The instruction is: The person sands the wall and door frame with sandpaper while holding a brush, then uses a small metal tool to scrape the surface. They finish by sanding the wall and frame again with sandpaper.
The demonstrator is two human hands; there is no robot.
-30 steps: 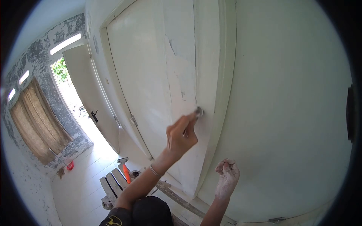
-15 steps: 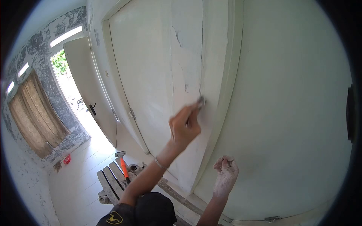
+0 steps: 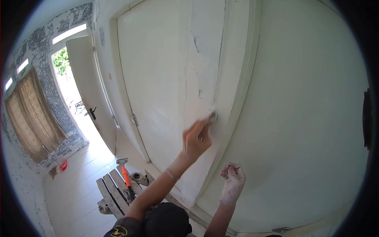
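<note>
My left hand (image 3: 196,139), wearing a bracelet at the wrist, is closed with its fingertips around a small dark grey piece (image 3: 213,115). The kind of this piece is blurred and too small to tell. It is at the pale wall strip (image 3: 199,106) between two door frames, just below a peeling crack (image 3: 200,94). Lower and to the right, my right hand (image 3: 233,178) is coated in white dust. Its fingers are curled together in front of the pale door panel (image 3: 300,118); whatever they hold, if anything, is hidden.
A slatted wooden bench (image 3: 112,189) stands at lower left, with an orange-handled scraper (image 3: 125,173) on it. Behind are an open door (image 3: 92,91), a brown curtain (image 3: 35,114) and a red dustpan-like thing (image 3: 63,165) on the floor. A black cap (image 3: 167,220) fills the bottom edge.
My left hand has moved slightly down the wall strip with the grey piece. The camera view has shifted a little. My right hand keeps nearly the same curled pose.
</note>
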